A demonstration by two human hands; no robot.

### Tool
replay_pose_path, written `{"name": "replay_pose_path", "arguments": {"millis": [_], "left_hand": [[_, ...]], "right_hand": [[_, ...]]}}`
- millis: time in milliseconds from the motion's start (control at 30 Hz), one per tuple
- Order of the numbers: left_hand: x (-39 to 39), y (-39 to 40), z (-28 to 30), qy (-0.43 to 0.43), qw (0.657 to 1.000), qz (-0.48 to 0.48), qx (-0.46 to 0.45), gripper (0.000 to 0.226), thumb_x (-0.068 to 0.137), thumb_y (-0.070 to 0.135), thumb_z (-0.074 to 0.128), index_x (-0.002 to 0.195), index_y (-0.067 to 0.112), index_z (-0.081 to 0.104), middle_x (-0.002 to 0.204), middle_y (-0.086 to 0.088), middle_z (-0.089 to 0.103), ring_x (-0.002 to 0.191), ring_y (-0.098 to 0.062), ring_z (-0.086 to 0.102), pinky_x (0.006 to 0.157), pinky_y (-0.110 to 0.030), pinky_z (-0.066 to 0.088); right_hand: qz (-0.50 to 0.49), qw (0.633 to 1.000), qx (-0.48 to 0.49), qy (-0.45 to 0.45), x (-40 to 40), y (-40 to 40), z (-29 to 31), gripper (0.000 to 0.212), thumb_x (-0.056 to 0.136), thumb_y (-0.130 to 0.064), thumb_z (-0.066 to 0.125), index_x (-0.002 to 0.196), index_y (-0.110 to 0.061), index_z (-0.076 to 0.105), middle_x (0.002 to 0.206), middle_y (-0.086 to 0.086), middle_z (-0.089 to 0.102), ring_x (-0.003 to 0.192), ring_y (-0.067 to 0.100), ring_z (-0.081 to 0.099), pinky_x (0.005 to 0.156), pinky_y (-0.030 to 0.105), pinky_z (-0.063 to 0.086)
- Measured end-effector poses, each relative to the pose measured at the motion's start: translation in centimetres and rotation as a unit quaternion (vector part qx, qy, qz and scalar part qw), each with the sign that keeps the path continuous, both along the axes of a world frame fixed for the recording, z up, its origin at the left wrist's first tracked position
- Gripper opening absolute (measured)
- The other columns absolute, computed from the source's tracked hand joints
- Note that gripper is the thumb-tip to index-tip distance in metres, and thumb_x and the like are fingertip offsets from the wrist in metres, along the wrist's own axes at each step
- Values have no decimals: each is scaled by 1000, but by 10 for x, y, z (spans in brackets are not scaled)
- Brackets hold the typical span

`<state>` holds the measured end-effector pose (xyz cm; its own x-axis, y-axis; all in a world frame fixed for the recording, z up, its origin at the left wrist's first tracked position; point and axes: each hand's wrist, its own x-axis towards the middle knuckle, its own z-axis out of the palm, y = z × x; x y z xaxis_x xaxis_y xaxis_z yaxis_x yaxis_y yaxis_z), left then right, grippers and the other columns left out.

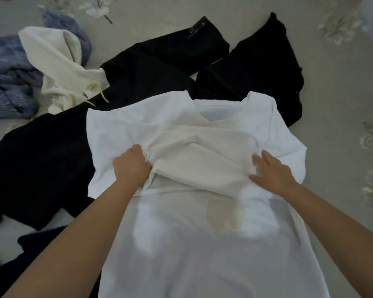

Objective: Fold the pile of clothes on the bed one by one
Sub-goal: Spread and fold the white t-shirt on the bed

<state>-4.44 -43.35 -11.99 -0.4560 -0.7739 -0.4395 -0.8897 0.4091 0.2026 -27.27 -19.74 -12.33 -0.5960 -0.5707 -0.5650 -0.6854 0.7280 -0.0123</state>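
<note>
A white T-shirt [202,244] lies spread on the bed in front of me, neck opening at the far end. A sleeve or flap of it [202,160] is folded across the chest. My left hand [131,166] grips the left end of that folded flap, fingers curled into the cloth. My right hand [271,171] rests flat on the flap's right end with fingers spread and straight. The shirt's lower part runs toward me between my forearms.
Black garments [138,67] lie under and beyond the shirt, spreading left and to the far right. A cream hooded top [60,67] and a blue fuzzy garment [7,82] lie at the far left. The grey floral bedspread [342,93] shows on the right.
</note>
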Motion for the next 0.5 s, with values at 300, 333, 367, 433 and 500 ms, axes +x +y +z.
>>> {"name": "replay_pose_path", "arguments": {"millis": [300, 333, 367, 433, 500], "left_hand": [[0, -26, 34, -84, 978, -41, -187, 29, 81, 2, 50, 110, 4, 50, 109, -18, 47, 103, -35, 42, 77, -39, 30], [1, -28, 37, -110, 975, -35, -191, 30, 82, 4, 51, 111, 6, 48, 111, -17, 47, 104, -34, 41, 81, -39, 31], [4, -28, 39, -138, 970, -37, -195, 32, 82, 5, 50, 114, 8, 45, 113, -15, 46, 106, -32, 40, 85, -39, 31], [10, -21, 39, -184, 962, -50, -196, 43, 83, 7, 49, 123, 14, 36, 121, -10, 42, 115, -28, 35, 98, -41, 27], [12, -8, 34, -191, 966, -52, -167, 55, 86, 11, 45, 135, 17, 22, 139, -11, 28, 132, -28, 20, 111, -45, 14]], "right_hand": [[-19, 933, -327, 150, 22, 0, 26, 22, 83, -17, 55, 75, -1, 69, 70, 16, 65, 68, 32, 62, 75, 43, 40], [-28, 911, -374, 171, 26, 3, 29, 23, 79, -15, 54, 71, 1, 69, 64, 17, 64, 61, 33, 62, 68, 45, 44], [-40, 903, -390, 178, 28, 5, 30, 22, 78, -12, 53, 71, 2, 69, 64, 19, 65, 60, 34, 62, 67, 48, 47], [-80, 928, -334, 146, 22, 7, 27, 23, 81, -8, 51, 87, 5, 69, 82, 24, 67, 77, 39, 63, 78, 52, 45], [-86, 966, -230, 76, 15, 11, 20, 30, 89, -9, 49, 113, 5, 60, 111, 26, 60, 105, 39, 55, 94, 48, 40]]}}
